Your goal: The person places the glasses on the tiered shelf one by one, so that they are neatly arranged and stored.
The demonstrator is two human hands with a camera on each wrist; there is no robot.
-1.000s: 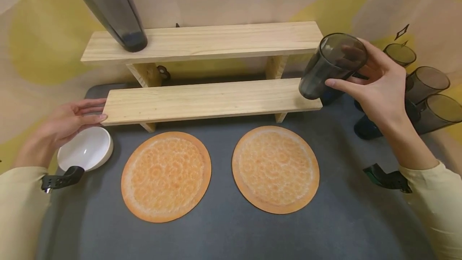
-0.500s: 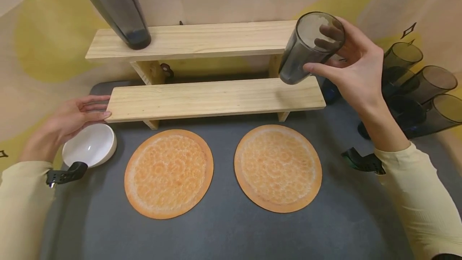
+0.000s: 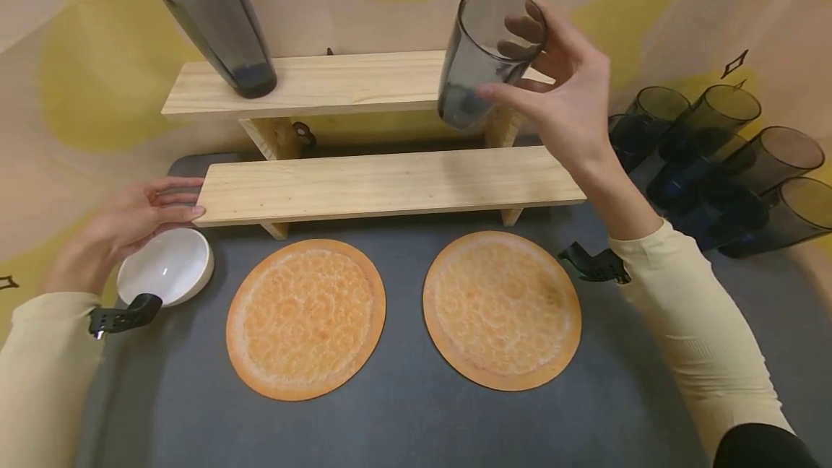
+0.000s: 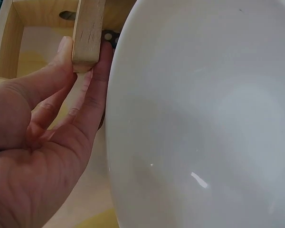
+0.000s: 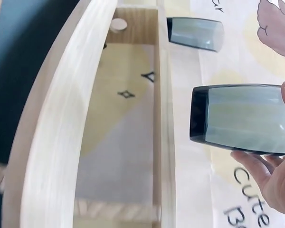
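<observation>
My right hand (image 3: 559, 103) grips a smoky grey glass (image 3: 486, 56) near its rim and holds it in the air over the right part of the upper wooden shelf (image 3: 338, 81). The same glass (image 5: 242, 118) hangs just above the shelf top in the right wrist view, with my fingers (image 5: 270, 178) around it. A second grey glass (image 3: 217, 27) stands on the left end of that shelf. My left hand (image 3: 139, 219) rests with straight fingers against the left end of the lower shelf (image 3: 390, 183), beside a white bowl (image 3: 165, 266). The bowl (image 4: 204, 118) fills the left wrist view.
Two round orange placemats (image 3: 305, 316) (image 3: 502, 307) lie on the dark grey mat (image 3: 416, 417) in front of the shelves. Several more grey glasses (image 3: 734, 143) are clustered at the right behind my right forearm. A patterned yellow cloth (image 3: 84, 56) hangs behind.
My right hand has carried the glass up and to the left, from beside the lower shelf's right end to above the upper shelf. The left hand has stayed put.
</observation>
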